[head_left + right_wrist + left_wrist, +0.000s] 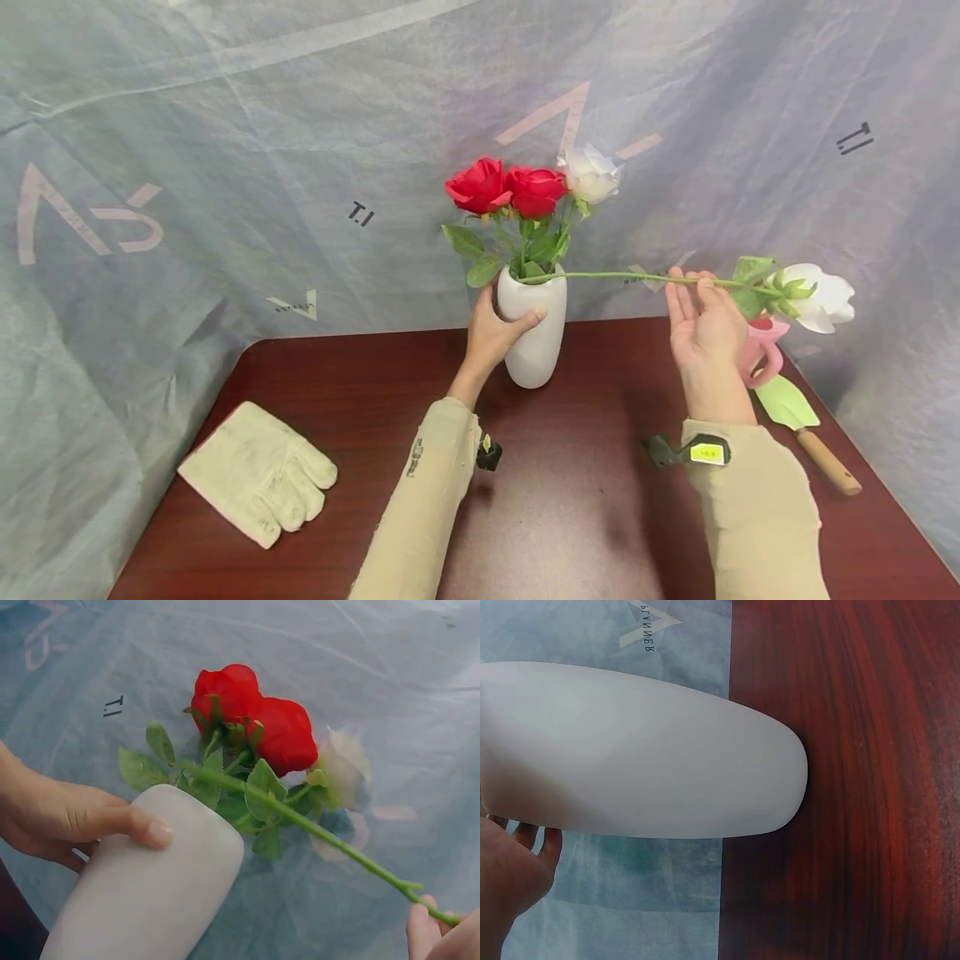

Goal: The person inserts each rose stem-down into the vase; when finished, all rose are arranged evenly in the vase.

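Observation:
My left hand (pixel 498 329) grips a white vase (pixel 534 350) near its top, thumb across the front. Out of the vase rise two red roses (pixel 480 185) and a white rose (pixel 590 173) with green leaves. Off to the right, my right hand (pixel 705 329) pinches the green stem (pixel 337 844) of another white rose (pixel 821 298). That stem lies nearly level, its far end by the vase mouth; whether it touches the rim I cannot tell. In the left wrist view the vase (pixel 667 757) covers part of the left hand (pixel 517 862).
A pale work glove (pixel 258 475) lies on the left of the dark red table (pixel 547 500). Behind my right hand stands a pink handled container (pixel 765 354), partly hidden. Next to it lies a green trowel (pixel 787 400) with a wooden handle. Grey cloth (pixel 337 125) hangs behind the table.

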The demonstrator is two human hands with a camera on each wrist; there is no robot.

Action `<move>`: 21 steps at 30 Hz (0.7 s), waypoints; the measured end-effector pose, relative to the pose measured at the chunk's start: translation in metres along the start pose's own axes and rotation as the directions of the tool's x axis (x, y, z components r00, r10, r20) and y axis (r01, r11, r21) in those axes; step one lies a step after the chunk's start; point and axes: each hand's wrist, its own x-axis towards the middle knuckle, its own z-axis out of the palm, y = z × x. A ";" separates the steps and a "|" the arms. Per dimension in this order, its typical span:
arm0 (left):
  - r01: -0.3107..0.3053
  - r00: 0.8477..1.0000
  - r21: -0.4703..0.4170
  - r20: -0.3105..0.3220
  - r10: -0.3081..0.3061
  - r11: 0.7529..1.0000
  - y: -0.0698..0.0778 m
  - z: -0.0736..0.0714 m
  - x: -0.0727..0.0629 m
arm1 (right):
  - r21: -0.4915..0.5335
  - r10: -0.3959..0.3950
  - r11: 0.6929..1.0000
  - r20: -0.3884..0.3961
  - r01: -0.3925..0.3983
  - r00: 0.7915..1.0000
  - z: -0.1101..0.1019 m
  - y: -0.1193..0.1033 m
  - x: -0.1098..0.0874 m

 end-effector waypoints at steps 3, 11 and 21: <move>0.006 1.000 0.006 0.000 -0.006 1.000 0.000 0.001 -0.001 | -0.054 -0.053 0.997 -0.025 0.051 0.998 0.004 0.005 0.000; 0.005 1.000 0.030 -0.007 -0.005 1.000 0.000 0.001 0.000 | -0.222 -0.187 0.957 0.028 0.189 0.982 0.014 0.021 -0.007; 0.008 1.000 0.019 -0.005 -0.008 1.000 0.001 0.000 -0.001 | -0.400 -0.342 0.819 0.235 0.411 0.910 0.024 0.046 -0.021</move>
